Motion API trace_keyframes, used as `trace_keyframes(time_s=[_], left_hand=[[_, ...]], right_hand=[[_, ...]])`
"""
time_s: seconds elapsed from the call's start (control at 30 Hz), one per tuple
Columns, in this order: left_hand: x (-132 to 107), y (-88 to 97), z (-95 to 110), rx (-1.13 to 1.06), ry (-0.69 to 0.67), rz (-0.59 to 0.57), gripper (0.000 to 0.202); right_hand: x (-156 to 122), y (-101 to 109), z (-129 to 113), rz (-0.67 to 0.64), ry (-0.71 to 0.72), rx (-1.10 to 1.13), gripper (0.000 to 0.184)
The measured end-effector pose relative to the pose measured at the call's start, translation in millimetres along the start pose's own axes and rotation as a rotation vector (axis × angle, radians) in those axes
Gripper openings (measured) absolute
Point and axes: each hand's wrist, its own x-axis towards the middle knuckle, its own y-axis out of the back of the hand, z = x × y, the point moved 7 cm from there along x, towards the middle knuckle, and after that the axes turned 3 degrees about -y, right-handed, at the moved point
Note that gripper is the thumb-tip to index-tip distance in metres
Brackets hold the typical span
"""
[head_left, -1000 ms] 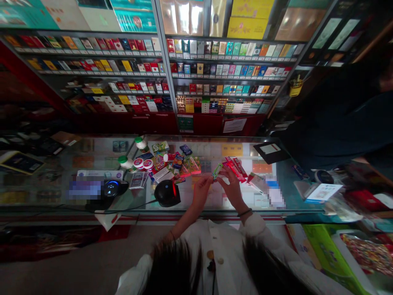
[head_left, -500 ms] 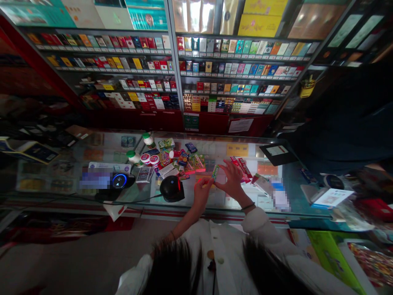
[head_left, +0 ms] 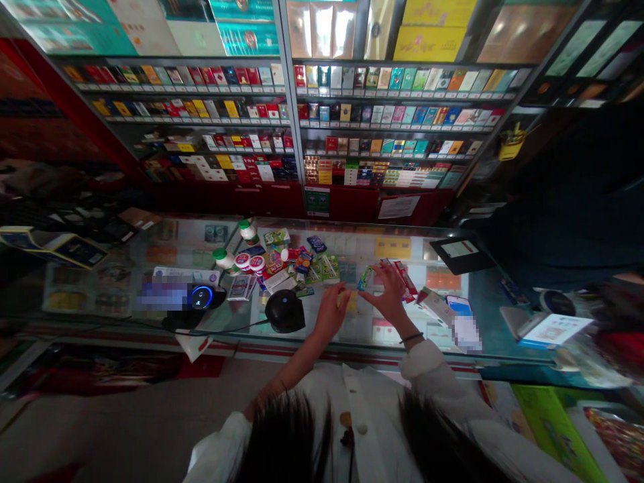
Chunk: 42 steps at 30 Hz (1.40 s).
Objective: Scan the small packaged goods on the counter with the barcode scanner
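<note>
My right hand (head_left: 388, 294) holds a small green-and-white pack (head_left: 365, 278), like a stick of gum or candy, by its edge between thumb and fingers. My left hand (head_left: 332, 310) is just left of it, apart from the pack, with nothing visible in its loosely bent fingers. Left of that hand a black desktop barcode scanner (head_left: 284, 310) sits on the glass counter. Behind the scanner lies a heap of small packs, including green boxes (head_left: 329, 268) and a dark blue pack (head_left: 316, 243). Red packs (head_left: 404, 278) lie beyond my right hand.
White bottles with green caps (head_left: 247, 231) and round red-and-white tubs (head_left: 257, 264) stand left of the heap. A device with a blue light ring (head_left: 202, 297) is farther left. A phone (head_left: 465, 325) lies at right. Cigarette shelves (head_left: 296, 127) rise behind. A person in dark clothing (head_left: 578, 194) stands right.
My left hand has let go of the green pack and moved slightly left. My right hand has carried the pack a little right. The scanner's red glow has gone out.
</note>
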Motion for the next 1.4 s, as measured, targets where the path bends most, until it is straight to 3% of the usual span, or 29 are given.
trace_keyframes(time_s=[0.13,0.27,0.47,0.67,0.87,1.03,1.2,1.4], left_hand=[[-24.4,6.3,-10.5,0.161,-0.046,-0.093,0.033],[-46.9,29.3,-14.7,0.406,-0.216,-0.151,0.028],[-40.4,47.9,-4.0,0.541,-0.319,-0.176,0.034],[-30.6,35.1,2.8,0.569,-0.314,-0.183,0.039],[-46.7,5.8,-33.8,0.628,-0.307,-0.231,0.039],[-60.2,-16.1,-63.3,0.745,-0.281,-0.22,0.041],[-73.9,-29.2,-75.3,0.784,-0.322,-0.179,0.045],[-82.7,-36.4,-77.8,0.84,-0.289,-0.212,0.049]], right_hand=[[-0.1,4.4,8.4,0.0,-0.007,0.016,0.066],[-2.5,2.1,5.1,-0.047,0.0,0.017,0.066],[-6.1,-11.1,-6.0,-0.13,-0.027,0.015,0.069],[-10.6,-19.9,-10.7,-0.161,-0.033,0.003,0.072],[-8.7,-26.4,-24.9,-0.193,0.018,-0.054,0.071],[0.1,-45.3,-39.6,-0.352,0.026,-0.109,0.073],[-2.5,-59.9,-59.2,-0.515,0.104,-0.127,0.077],[-13.6,-72.4,-71.2,-0.571,0.126,-0.136,0.08]])
